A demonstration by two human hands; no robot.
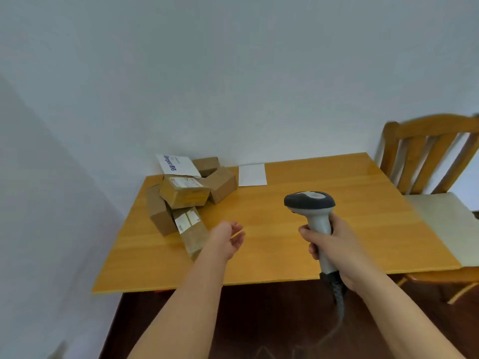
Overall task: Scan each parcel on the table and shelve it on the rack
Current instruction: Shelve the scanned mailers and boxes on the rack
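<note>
Nearest, the right hand (329, 244) has its fingers clamped round the scanner (315, 216), the left hand (228, 238) reaches with fingers loosely apart toward the parcels (186, 195) heaped on the counter's (324, 193) far-left corner (a careless tug could topple them).

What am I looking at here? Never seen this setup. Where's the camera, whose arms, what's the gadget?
There is no robot. This is one wide-angle camera worn on a person's head, looking forward and down, so the two bare arms are the wearer's own. The right hand grips a grey handheld barcode scanner with a cable trailing down. The left hand is open and empty, reaching toward a pile of cardboard parcels at the far left of a wooden table. A white mailer lies on top of the pile, and a white sheet lies flat beside it. A wooden chair stands on the right. No rack is visible.
</note>
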